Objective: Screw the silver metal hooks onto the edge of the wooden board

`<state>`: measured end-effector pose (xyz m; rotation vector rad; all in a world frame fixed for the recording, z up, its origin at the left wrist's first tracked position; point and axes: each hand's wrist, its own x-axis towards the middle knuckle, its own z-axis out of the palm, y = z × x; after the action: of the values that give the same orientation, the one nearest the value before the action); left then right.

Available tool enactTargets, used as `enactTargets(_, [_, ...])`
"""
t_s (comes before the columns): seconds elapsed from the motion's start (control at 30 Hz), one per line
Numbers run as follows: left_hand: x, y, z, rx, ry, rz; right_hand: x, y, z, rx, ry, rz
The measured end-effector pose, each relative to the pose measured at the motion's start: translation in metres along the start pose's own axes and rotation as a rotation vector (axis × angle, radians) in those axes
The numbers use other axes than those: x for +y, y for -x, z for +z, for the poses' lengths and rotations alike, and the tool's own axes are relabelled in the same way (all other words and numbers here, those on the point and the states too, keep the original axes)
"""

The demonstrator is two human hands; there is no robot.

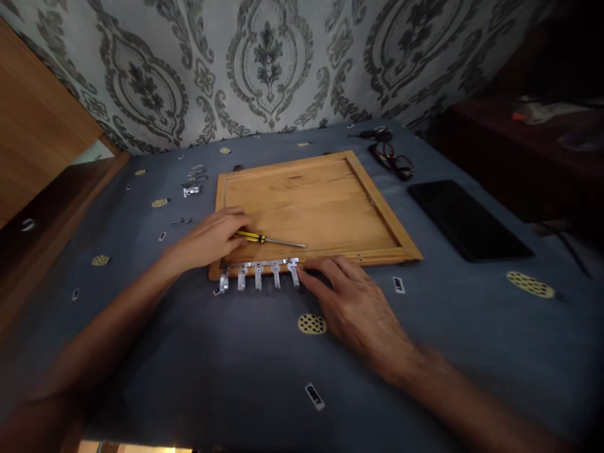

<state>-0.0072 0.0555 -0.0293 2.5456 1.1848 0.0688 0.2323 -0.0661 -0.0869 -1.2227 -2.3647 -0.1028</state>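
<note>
My left hand (217,236) is closed around a screwdriver (253,237) with a yellow and black handle. Its metal shaft points right, over a framed wooden panel (302,204) lying on the blue cloth. Along the panel's near edge sits a silver hook rail (258,270) with several hooks that hang toward me. My right hand (353,302) grips the right end of the rail, thumb by the last hook and fingers over the frame's edge. The fingertips of both hands are partly hidden.
Small metal fittings (191,189) and some screws (182,221) lie left of the panel. To its right are a black tablet-like slab (467,217) and dark-red glasses (394,160). A patterned grey wall (268,63) stands behind, with a wooden cabinet (42,113) at left.
</note>
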Motion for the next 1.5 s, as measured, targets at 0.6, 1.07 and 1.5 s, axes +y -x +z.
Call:
enactTargets(0.6, [0.043,0.027,-0.033,0.472,0.634,0.017,-0.001,0.000,-0.002,-0.024,-0.016,0.007])
enactTargets(1.07, [0.040,0.028,-0.029,0.466,0.497,0.022,-0.001,0.000,-0.001,-0.008,-0.017,-0.005])
enactTargets(1.5, [0.040,0.026,-0.027,0.464,0.483,0.036,-0.002,0.000,-0.002,-0.014,-0.019,0.005])
